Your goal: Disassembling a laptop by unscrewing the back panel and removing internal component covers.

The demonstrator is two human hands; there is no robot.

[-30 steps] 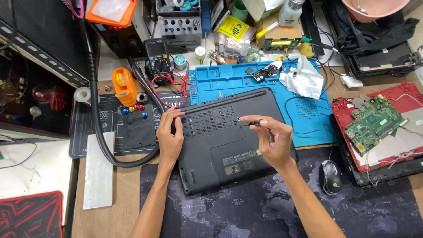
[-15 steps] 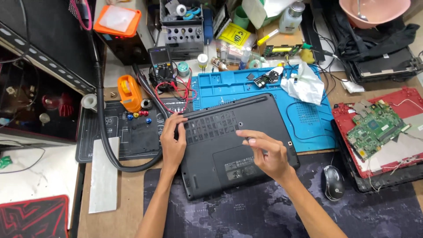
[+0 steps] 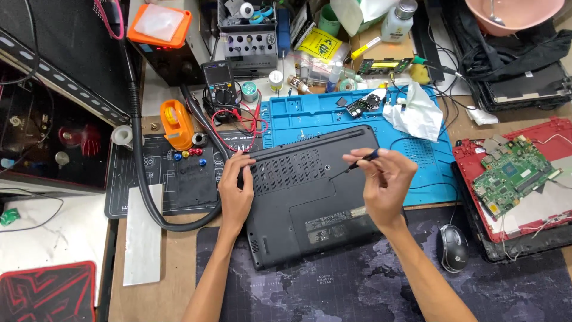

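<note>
Two hands at upturned laptop (image 3: pixel 310 197): left hand (image 3: pixel 235 194) flat, steadying; right hand (image 3: pixel 384 185) pinches screwdriver (image 3: pixel 357 164) w/ tip on base. Cover not yet off.

- Blue silicone work mat (image 3: pixel 417 149) under a crumpled white cloth (image 3: pixel 420 116)
- Green circuit board (image 3: pixel 512 173) lying in a red laptop shell (image 3: pixel 548 134) (at the right edge)
- Black mouse (image 3: pixel 453 247) on the dark map-print desk pad (image 3: pixel 357 286)
- Orange tape dispenser (image 3: pixel 177 123) beside a multimeter (image 3: pixel 218 83)
- Thick black hose (image 3: pixel 143 179) looping past a pink bowl's (image 3: pixel 512 15) far side of the bench
</note>
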